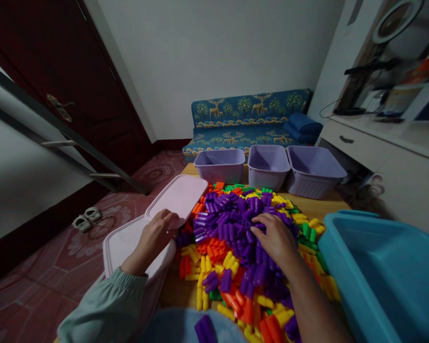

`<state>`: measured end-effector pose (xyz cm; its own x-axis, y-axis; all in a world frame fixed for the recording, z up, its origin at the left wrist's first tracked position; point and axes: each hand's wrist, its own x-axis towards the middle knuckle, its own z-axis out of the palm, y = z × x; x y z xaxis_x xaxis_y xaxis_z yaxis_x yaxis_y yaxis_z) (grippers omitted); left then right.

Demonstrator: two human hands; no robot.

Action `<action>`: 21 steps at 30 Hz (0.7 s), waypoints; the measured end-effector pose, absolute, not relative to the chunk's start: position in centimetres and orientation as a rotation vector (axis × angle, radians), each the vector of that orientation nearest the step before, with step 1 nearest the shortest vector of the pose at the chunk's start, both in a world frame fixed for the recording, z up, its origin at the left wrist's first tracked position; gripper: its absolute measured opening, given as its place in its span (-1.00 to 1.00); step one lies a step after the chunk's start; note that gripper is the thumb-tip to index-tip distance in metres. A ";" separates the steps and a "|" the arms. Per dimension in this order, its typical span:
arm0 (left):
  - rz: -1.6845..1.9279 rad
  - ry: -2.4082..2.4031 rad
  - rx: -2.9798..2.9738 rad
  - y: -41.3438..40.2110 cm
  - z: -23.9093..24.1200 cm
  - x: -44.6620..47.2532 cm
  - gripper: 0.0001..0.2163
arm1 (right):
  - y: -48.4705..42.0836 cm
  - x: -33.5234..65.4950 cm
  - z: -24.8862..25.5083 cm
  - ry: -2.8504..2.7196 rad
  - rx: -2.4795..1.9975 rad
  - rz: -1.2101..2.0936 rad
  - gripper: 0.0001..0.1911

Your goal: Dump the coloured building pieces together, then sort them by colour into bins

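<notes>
Your sleeve [107, 305] is pale green, your plastic pieces [229, 232] purple, orange, yellow and green; you face 3 lavender bins [268, 179], a turquoise tub [350, 281], a blue deer-and-tree-patterned sofa [236, 110].

Around 1 multicoloured heap of uncountable plastic pieces [232, 224]: 3 lavender rectangular plastic bins [219, 174] [268, 180] [312, 186], 11–2 o'clock; 1 turquoise plastic tub [382, 271], 4 o'clock; 2 pale-pink rectangular lids [178, 195] [123, 245], 9–10 o'clock.

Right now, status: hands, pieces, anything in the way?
Left hand at the pink lid, grip unclear. Right hand open on the purple pieces. Pieces heaped loose; nothing over them but that hand.
</notes>
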<state>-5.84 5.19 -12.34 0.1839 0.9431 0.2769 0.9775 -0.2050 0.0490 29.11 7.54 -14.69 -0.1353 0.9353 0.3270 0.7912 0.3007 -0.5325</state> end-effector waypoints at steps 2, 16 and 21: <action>-0.313 -1.852 -2.283 5.1 -11.8 -5.5 -0.87 | 7.6 29.1 -14.8 -1.962 -1.520 0.309 -0.83; -0.334 -1.551 -1.988 -2.2 -7.5 -7.6 -0.80 | 7.8 29.2 -15.1 -1.985 -1.493 0.293 -0.83; -0.363 -1.653 -1.933 -7.8 -9.4 -8.0 -0.81 | 7.7 29.0 -15.1 -1.983 -1.503 0.268 -0.83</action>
<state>-7.98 -7.84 -9.42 0.2013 0.8145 0.5441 0.9675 -0.0786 -0.2403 29.00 7.68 -15.12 -0.1521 0.9218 0.3565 0.7941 0.3287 -0.5112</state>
